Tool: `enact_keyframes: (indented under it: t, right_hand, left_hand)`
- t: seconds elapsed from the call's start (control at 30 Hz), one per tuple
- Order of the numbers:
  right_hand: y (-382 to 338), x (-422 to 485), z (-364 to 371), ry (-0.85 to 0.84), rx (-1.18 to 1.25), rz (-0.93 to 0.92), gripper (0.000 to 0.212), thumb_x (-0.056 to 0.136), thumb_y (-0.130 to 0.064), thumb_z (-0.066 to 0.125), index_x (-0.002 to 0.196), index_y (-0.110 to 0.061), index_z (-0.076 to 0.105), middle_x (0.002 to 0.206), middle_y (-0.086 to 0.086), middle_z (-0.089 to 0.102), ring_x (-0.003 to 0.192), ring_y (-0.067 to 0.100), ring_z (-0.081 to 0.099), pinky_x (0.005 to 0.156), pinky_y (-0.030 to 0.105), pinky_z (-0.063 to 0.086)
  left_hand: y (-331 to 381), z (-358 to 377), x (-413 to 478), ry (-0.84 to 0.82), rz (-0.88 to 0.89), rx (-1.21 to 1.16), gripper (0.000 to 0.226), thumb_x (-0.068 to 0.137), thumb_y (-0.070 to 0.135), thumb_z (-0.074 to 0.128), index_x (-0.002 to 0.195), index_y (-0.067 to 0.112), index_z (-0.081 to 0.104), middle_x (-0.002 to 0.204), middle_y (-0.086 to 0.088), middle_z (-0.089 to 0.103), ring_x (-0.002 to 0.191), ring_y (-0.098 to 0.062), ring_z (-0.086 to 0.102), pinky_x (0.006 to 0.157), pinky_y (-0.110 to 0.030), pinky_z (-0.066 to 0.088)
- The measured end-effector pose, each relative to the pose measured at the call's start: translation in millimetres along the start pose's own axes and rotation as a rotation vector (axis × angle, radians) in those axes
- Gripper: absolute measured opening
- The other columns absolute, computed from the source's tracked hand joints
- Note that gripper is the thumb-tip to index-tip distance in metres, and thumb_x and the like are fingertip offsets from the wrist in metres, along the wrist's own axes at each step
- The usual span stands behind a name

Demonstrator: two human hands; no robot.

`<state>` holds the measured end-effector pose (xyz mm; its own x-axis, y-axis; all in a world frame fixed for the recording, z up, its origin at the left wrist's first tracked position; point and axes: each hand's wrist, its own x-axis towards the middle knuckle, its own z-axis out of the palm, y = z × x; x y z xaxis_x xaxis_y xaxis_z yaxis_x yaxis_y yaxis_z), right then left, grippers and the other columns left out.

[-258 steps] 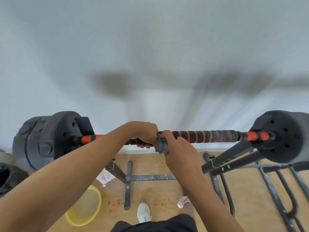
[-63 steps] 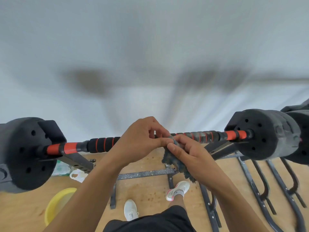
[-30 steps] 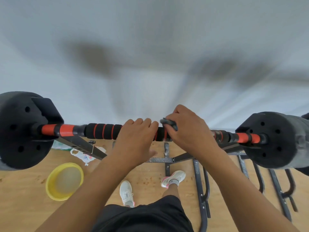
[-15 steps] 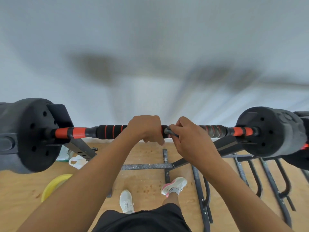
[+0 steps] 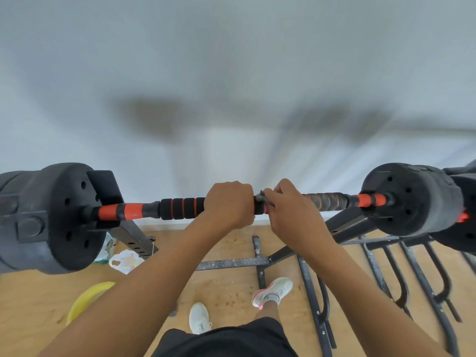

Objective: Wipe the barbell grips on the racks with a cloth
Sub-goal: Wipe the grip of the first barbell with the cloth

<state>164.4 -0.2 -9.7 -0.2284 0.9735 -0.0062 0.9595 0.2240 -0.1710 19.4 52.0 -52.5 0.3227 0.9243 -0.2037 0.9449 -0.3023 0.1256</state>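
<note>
Along the bar (image 5: 180,208), the stretch between the left hand (image 5: 229,204) and the left plate (image 5: 69,217) is uncovered. The stretch from the right hand (image 5: 291,212) to the right plate (image 5: 409,199) is uncovered too. Between the hands only a bit of cloth (image 5: 262,198) fits. Slanted rack arms (image 5: 134,235) block the space under both ends.

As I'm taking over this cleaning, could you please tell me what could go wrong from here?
The cloth shows only as a small wad pinched by the right grip, so it could slip and drop. The left grip covers part of the foam handle, so that stretch may go unwiped. Hard rubbing might roll the bar on the rack.
</note>
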Motion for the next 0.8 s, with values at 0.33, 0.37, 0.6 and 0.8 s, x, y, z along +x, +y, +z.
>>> enact_keyframes:
  t: [0.33, 0.37, 0.6, 0.8]
  right_hand:
    - [7.9, 42.3, -7.7, -0.132, 0.062, 0.024, 0.027, 0.099, -0.028, 0.053, 0.081, -0.017, 0.071, 0.083, -0.001, 0.049, 0.071, 0.021, 0.057, 0.065, 0.035, 0.050]
    - [7.1, 41.5, -6.4, -0.136, 0.069, 0.033, 0.027, 0.098, -0.027, 0.053, 0.080, -0.016, 0.070, 0.082, -0.001, 0.049, 0.071, 0.021, 0.057, 0.065, 0.035, 0.050]
    - [4.9, 0.1, -2.4, -0.038, 0.031, -0.012, 0.018, 0.102, -0.025, 0.057, 0.112, -0.019, 0.071, 0.097, -0.003, 0.049, 0.072, 0.019, 0.057, 0.063, 0.036, 0.054]
    - [9.7, 30.5, -10.6, -0.076, 0.103, -0.005, 0.026, 0.100, -0.034, 0.057, 0.089, -0.021, 0.077, 0.082, 0.000, 0.055, 0.072, 0.017, 0.056, 0.068, 0.041, 0.054]
  left_hand:
    - [-5.8, 1.1, -9.2, 0.124, 0.088, 0.058, 0.016, 0.096, 0.035, 0.057, 0.088, 0.021, 0.057, 0.066, 0.006, 0.047, 0.051, -0.012, 0.041, 0.058, -0.031, 0.037]
    - [-6.0, 2.6, -9.1, 0.129, 0.107, 0.057, 0.016, 0.097, 0.034, 0.056, 0.088, 0.021, 0.055, 0.065, 0.006, 0.047, 0.051, -0.012, 0.040, 0.059, -0.031, 0.037]
    - [-14.5, -16.8, 12.4, -0.356, 0.044, -0.326, 0.021, 0.080, 0.033, 0.078, 0.081, 0.016, 0.066, 0.053, 0.004, 0.063, 0.044, -0.014, 0.061, 0.055, -0.026, 0.053]
    - [-6.1, -16.2, -9.4, -0.029, 0.021, -0.049, 0.019, 0.087, 0.033, 0.067, 0.081, 0.019, 0.056, 0.063, 0.007, 0.059, 0.057, -0.014, 0.059, 0.062, -0.029, 0.047]
